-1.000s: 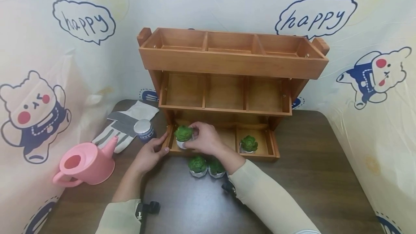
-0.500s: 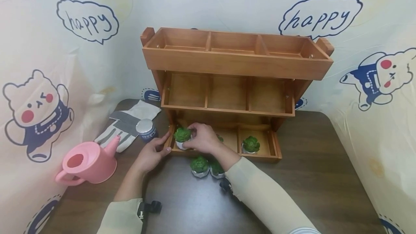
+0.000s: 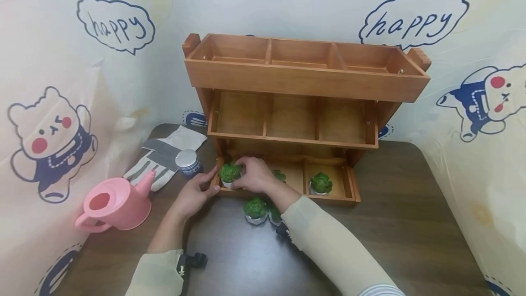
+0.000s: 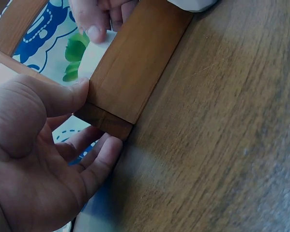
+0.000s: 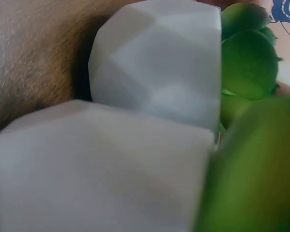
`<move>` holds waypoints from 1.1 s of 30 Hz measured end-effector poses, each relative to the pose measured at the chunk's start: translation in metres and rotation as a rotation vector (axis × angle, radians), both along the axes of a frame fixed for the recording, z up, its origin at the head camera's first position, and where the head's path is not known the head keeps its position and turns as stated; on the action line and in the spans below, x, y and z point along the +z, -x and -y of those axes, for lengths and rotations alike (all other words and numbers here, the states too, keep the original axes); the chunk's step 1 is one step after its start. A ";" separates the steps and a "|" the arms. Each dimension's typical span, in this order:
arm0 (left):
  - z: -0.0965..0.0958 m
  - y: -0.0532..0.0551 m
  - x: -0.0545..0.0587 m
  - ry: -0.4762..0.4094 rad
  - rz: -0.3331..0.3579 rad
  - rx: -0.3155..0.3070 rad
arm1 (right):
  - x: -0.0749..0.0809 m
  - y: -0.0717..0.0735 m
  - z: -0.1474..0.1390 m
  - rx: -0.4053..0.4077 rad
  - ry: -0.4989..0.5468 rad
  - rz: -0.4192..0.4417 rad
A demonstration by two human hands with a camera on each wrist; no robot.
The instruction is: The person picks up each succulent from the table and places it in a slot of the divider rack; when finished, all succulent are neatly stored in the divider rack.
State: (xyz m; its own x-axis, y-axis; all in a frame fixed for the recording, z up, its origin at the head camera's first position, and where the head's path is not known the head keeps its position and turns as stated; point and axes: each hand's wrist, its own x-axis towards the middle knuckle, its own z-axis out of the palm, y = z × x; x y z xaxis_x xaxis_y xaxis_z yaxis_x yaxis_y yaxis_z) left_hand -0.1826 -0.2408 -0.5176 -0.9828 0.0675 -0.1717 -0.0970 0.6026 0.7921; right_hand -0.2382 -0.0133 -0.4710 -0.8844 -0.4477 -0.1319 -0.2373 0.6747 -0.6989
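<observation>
My right hand (image 3: 256,176) pinches a small potted succulent (image 3: 230,173) at the left compartment of the shelf's bottom tray. In the left wrist view, the right thumb lies against the white pot (image 4: 90,57), which the tray's front board partly hides. My left hand (image 3: 193,197) grips the front left corner of the wooden tiered shelf (image 3: 304,79), thumb and fingers on either side of that corner. Another succulent (image 3: 321,183) sits in the right compartment. Behind the right hand, a third succulent (image 3: 280,175) shows in the middle compartment, mostly hidden.
Two potted succulents stand on the table before the shelf, one plain (image 3: 255,209) and one partly behind the right wrist (image 3: 275,215). To the left are a pink watering can (image 3: 119,202), a blue-and-white jar (image 3: 188,163) and grey-white gloves (image 3: 158,159). The shelf's upper trays hold nothing.
The succulent in my right hand has sunk slightly lower into the left compartment. The middle compartment's succulent has come into sight beside the right hand. My left hand keeps its grip; the head view has shifted slightly.
</observation>
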 end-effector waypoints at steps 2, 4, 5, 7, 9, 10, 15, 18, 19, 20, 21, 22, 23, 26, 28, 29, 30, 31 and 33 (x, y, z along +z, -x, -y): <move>-0.001 0.001 0.001 -0.007 -0.003 -0.006 | -0.001 0.001 -0.001 0.015 -0.020 -0.006; -0.002 0.002 0.001 -0.008 -0.005 -0.011 | -0.001 0.002 -0.003 0.031 -0.032 -0.003; -0.002 0.002 0.002 -0.005 -0.004 -0.011 | -0.001 0.002 -0.004 0.038 -0.037 -0.002; -0.003 0.002 0.003 -0.001 0.003 -0.013 | -0.001 0.002 -0.005 0.055 -0.047 -0.004; -0.003 0.003 0.003 0.007 0.005 -0.020 | -0.001 0.003 -0.006 0.073 -0.056 -0.009; -0.002 0.003 0.003 0.009 0.009 -0.019 | -0.001 0.003 -0.006 0.079 -0.058 -0.008; -0.001 0.004 0.002 0.019 0.010 -0.024 | -0.001 0.004 -0.010 0.100 -0.057 0.010; 0.000 0.003 0.001 0.012 0.013 -0.019 | -0.001 0.005 -0.012 0.109 -0.049 0.025; 0.000 0.003 0.001 0.012 0.012 -0.021 | -0.001 0.004 -0.013 0.113 -0.047 0.028; 0.000 0.003 0.000 0.009 0.013 -0.021 | -0.001 0.004 -0.014 0.116 -0.043 0.032; 0.000 0.003 0.000 0.006 0.013 -0.021 | -0.001 0.004 -0.015 0.118 -0.039 0.035; 0.000 0.003 0.000 0.003 0.013 -0.021 | -0.001 0.004 -0.016 0.118 -0.035 0.037; -0.001 0.004 -0.001 0.001 0.012 -0.023 | -0.001 0.004 -0.017 0.117 -0.029 0.042; -0.001 0.004 -0.002 -0.008 0.011 -0.026 | 0.000 0.003 -0.019 0.109 0.006 0.058; -0.001 0.004 -0.002 -0.009 0.010 -0.029 | 0.000 0.002 -0.021 0.102 0.031 0.070; -0.001 0.003 -0.001 -0.009 0.009 -0.031 | 0.001 0.001 -0.021 0.100 0.043 0.077; -0.001 0.003 -0.001 -0.006 0.010 -0.030 | 0.001 0.001 -0.022 0.096 0.052 0.084; -0.001 0.003 0.000 -0.003 0.011 -0.032 | 0.001 0.001 -0.023 0.092 0.061 0.092; 0.000 0.002 0.001 0.001 0.009 -0.032 | 0.001 0.000 -0.023 0.084 0.078 0.100</move>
